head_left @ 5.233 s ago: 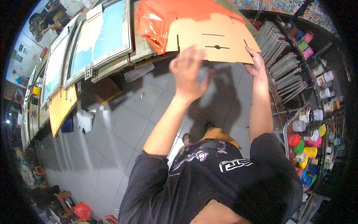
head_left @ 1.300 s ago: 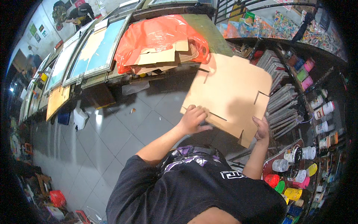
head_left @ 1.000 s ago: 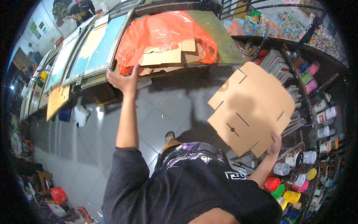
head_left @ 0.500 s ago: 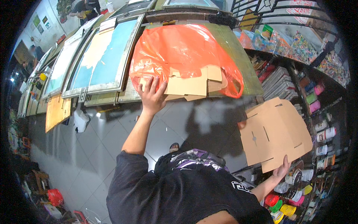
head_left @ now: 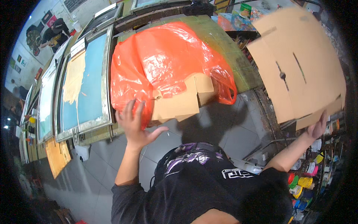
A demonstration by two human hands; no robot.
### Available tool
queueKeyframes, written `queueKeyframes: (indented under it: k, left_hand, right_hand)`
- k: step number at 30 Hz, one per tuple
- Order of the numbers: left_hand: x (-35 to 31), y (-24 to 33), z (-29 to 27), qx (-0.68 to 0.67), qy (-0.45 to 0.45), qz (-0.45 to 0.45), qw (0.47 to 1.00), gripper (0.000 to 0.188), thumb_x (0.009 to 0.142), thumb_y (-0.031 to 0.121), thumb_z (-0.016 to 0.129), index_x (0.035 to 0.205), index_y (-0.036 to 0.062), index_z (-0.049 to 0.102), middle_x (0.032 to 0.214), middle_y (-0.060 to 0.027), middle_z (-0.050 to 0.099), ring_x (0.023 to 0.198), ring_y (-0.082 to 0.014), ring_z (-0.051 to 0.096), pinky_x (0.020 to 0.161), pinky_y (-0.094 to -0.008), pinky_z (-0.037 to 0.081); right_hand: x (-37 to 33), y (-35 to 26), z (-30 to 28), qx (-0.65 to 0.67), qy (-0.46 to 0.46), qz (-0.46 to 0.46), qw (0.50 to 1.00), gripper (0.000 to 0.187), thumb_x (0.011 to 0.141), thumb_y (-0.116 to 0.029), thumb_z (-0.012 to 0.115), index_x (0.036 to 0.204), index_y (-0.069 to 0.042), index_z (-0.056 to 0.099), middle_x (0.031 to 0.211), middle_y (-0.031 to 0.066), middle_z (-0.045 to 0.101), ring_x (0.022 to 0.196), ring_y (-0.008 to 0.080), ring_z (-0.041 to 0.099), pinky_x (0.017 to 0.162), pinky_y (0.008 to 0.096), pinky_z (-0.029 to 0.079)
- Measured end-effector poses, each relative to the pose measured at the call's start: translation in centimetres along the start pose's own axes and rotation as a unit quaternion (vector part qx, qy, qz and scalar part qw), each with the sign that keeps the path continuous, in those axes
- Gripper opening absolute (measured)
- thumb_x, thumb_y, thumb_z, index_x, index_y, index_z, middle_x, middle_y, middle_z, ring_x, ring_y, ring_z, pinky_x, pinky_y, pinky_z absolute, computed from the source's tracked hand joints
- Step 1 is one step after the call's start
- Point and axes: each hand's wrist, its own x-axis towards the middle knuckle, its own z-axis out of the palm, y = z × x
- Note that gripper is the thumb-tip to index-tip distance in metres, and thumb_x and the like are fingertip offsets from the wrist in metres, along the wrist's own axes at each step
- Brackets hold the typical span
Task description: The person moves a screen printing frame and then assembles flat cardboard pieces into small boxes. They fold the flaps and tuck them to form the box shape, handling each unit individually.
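Observation:
My right hand (head_left: 317, 128) grips the lower edge of a flat brown die-cut cardboard box blank (head_left: 302, 89), raised at the right. The blank has slits and a small round hole. My left hand (head_left: 135, 125) is open, its thumb spread away and its fingertips against the lower left edge of an orange-red plastic bag (head_left: 167, 48). Lying on the table, the bag partly covers more brown cardboard pieces (head_left: 177, 108), whose near edges stick out of its mouth. How many pieces lie inside is hidden.
Framed printing screens (head_left: 84, 78) line the table left of the bag. The greenish tabletop (head_left: 238, 67) shows to its right. Paint tubs (head_left: 305, 183) crowd the lower right, beside a shelf. Further back at the upper left is another person (head_left: 56, 35). Grey tiles cover the floor (head_left: 95, 164).
My right hand has lifted the cardboard blank up and to the right, closer to the camera. My left thumb has spread outward, with the fingers still at the bag's edge. The view has shifted.

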Motion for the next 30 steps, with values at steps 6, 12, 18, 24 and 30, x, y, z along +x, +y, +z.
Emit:
queueKeyframes:
  k: [6, 12, 18, 24, 30]
  left_hand:
    - [7.6, -3.6, 0.4, -0.571, 0.07, -0.194, 0.795, 0.074, 0.087, 0.062, 0.031, 0.129, 0.0017, 0.04, 0.125, -0.0149, 0.049, 0.115, -0.0271, 0.047, 0.093, -0.0351, 0.036]
    - [10.1, -2.3, 2.4, -0.705, 0.095, -0.309, 0.632, 0.081, 0.087, 0.064, 0.026, 0.136, -0.0002, 0.029, 0.132, -0.0205, 0.042, 0.117, -0.0311, 0.046, 0.099, -0.0413, 0.034]
    - [8.9, -1.4, 4.5, -0.425, 0.008, -0.45, 0.785, 0.059, 0.089, 0.019, 0.05, 0.137, -0.0039, 0.024, 0.127, -0.0168, 0.049, 0.119, -0.0222, 0.046, 0.099, -0.0337, 0.036]
    - [10.0, 2.7, 3.8, -0.554, 0.07, -0.437, 0.705, 0.061, 0.088, 0.019, 0.053, 0.138, -0.0019, 0.026, 0.14, -0.013, 0.035, 0.13, -0.022, 0.033, 0.105, -0.0345, 0.027]
    - [9.9, 3.4, 4.8, -0.334, -0.036, -0.496, 0.801, 0.05, 0.089, 0.008, 0.049, 0.136, -0.0003, 0.034, 0.131, -0.0145, 0.046, 0.121, -0.0172, 0.042, 0.099, -0.0296, 0.034]
  right_hand:
    - [5.6, 13.0, 11.7, 0.038, -0.145, 0.145, 0.978, 0.039, 0.088, -0.014, 0.049, 0.123, 0.002, 0.046, 0.119, 0.0149, 0.054, 0.107, 0.0244, 0.053, 0.091, 0.0341, 0.044]
    - [3.1, 25.4, 27.7, 0.031, -0.505, 0.339, 0.793, 0.039, 0.081, -0.005, 0.054, 0.118, 0.004, 0.048, 0.108, 0.0128, 0.059, 0.093, 0.0213, 0.06, 0.082, 0.0326, 0.048]
    - [1.6, 31.7, 32.3, -0.085, -0.565, 0.377, 0.73, 0.043, 0.076, 0.001, 0.056, 0.118, 0.005, 0.046, 0.103, 0.0136, 0.061, 0.09, 0.0206, 0.061, 0.08, 0.0326, 0.048]
    - [1.4, 31.7, 32.9, -0.055, -0.598, 0.313, 0.736, 0.049, 0.076, 0.002, 0.051, 0.124, 0.003, 0.042, 0.108, 0.0132, 0.058, 0.094, 0.019, 0.059, 0.083, 0.0306, 0.046]
    - [3.2, 33.0, 35.8, -0.184, -0.68, 0.26, 0.66, 0.05, 0.078, -0.001, 0.051, 0.126, 0.004, 0.039, 0.112, 0.0151, 0.056, 0.095, 0.0204, 0.059, 0.083, 0.0302, 0.046]
